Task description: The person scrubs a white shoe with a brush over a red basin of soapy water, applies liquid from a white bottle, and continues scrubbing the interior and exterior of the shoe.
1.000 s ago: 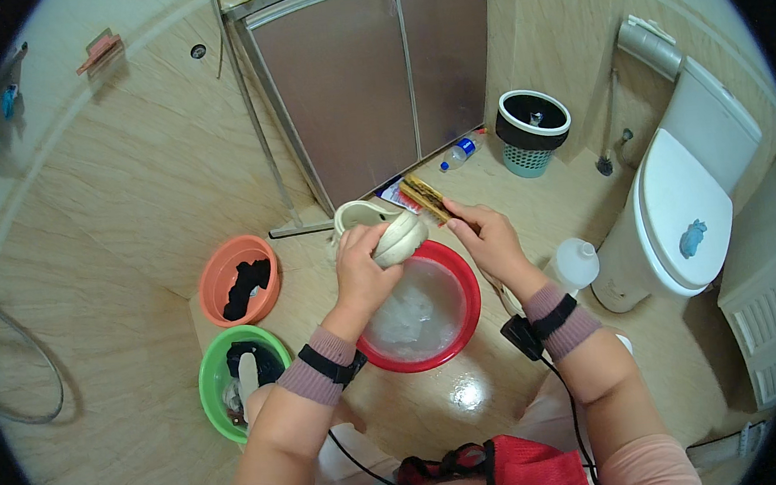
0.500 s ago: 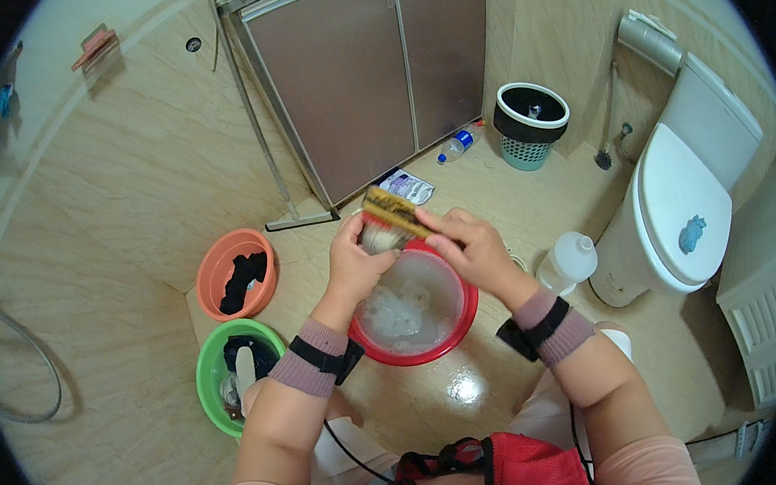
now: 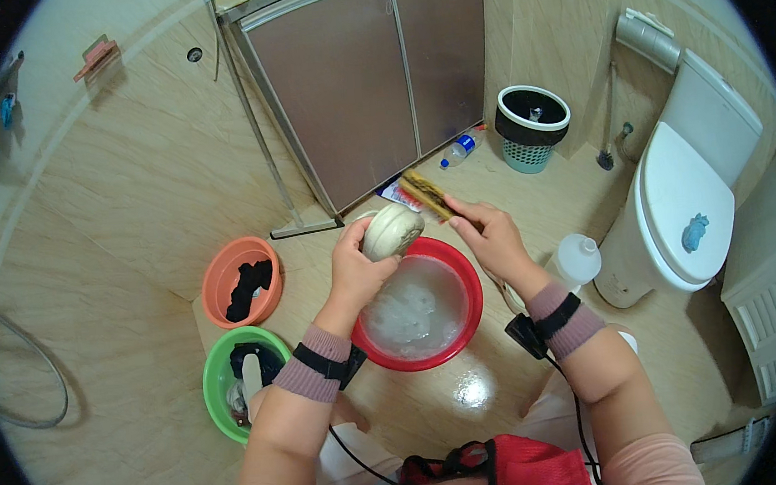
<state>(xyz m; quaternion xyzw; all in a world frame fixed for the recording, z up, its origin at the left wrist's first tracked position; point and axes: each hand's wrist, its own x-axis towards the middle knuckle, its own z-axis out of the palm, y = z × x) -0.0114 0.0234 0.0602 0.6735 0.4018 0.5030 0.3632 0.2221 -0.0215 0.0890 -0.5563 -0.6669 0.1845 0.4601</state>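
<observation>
My left hand [image 3: 359,261] is closed around a rounded off-white shoe [image 3: 391,231], held tilted above the near-left rim of a red basin [image 3: 475,313]. Cloudy, sudsy water [image 3: 412,313] fills part of the basin. In my right hand [image 3: 494,239] is a scrubbing brush [image 3: 426,194] with a yellowish wooden back, gripped by its near end. The brush is raised to the right of the shoe and a small gap separates them. Its bristles face down and show only in part.
An orange basin [image 3: 212,288] with black cloth and a green basin [image 3: 210,384] with dark and pale items stand at left. A white jug [image 3: 577,259] and toilet [image 3: 673,211] are at right. A squeegee [image 3: 307,229], plastic bottle [image 3: 461,148] and bin [image 3: 527,152] lie beyond.
The brush has come off the shoe and moved to the right and up with my right hand. The shoe now shows more fully in my left hand.
</observation>
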